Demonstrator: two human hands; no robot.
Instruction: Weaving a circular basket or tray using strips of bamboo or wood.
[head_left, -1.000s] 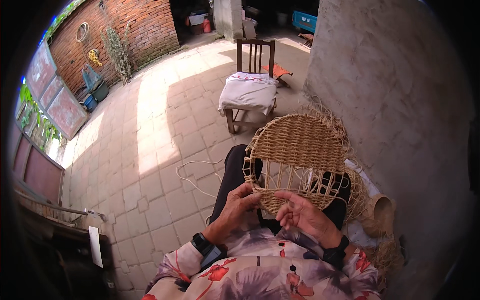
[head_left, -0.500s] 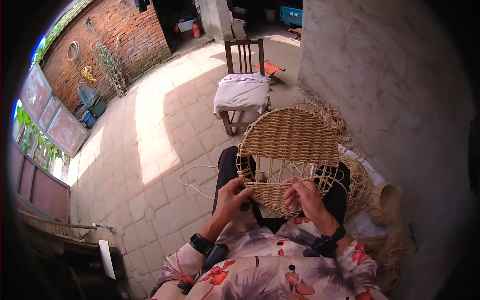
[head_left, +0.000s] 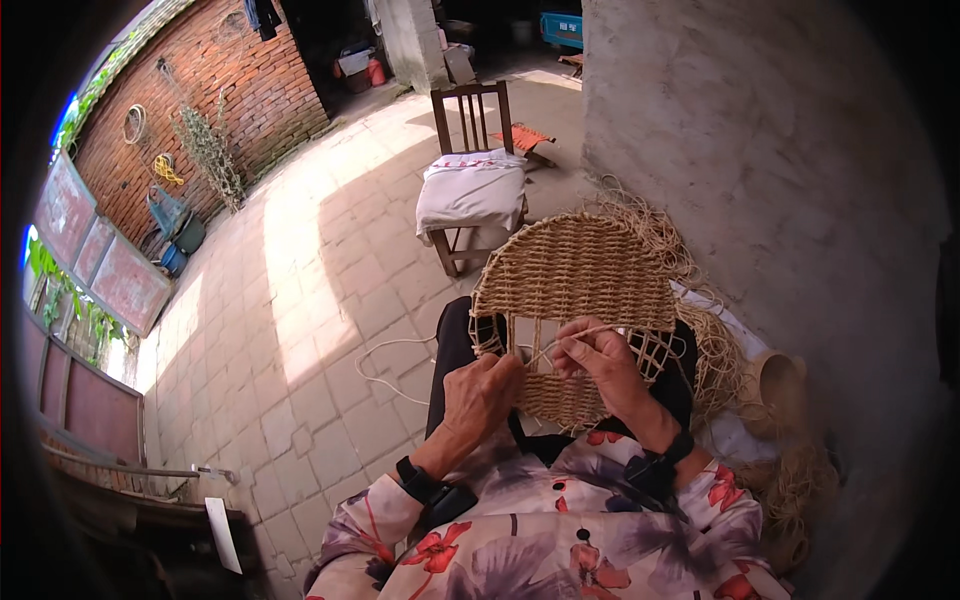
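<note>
A half-woven straw-coloured panel [head_left: 575, 265] with a rounded top rests across my lap. Its upper part is densely woven, and a smaller woven strip [head_left: 560, 400] lies at the near end. Bare upright strands span the gap between them. My left hand [head_left: 482, 395] is closed at the left of this gap, and its fingertips hide what lies between them. Over the gap, my right hand [head_left: 605, 370] pinches a thin straw-coloured cord [head_left: 598, 329], which runs toward my left fingers. A loose pale cord [head_left: 372, 372] loops out beyond my left knee.
Ahead stands a wooden chair [head_left: 470, 190] draped with white cloth, with an orange folding stool [head_left: 525, 138] behind it. Heaped cord [head_left: 715, 365] and a tan roll [head_left: 778, 392] lie at my right, beside a grey wall [head_left: 740, 150]. A metal gate [head_left: 105, 255] is at left.
My left hand has moved right and inward from the panel's left rim. My right hand has risen slightly, with the cord now drawn across the gap. The view has shifted a little.
</note>
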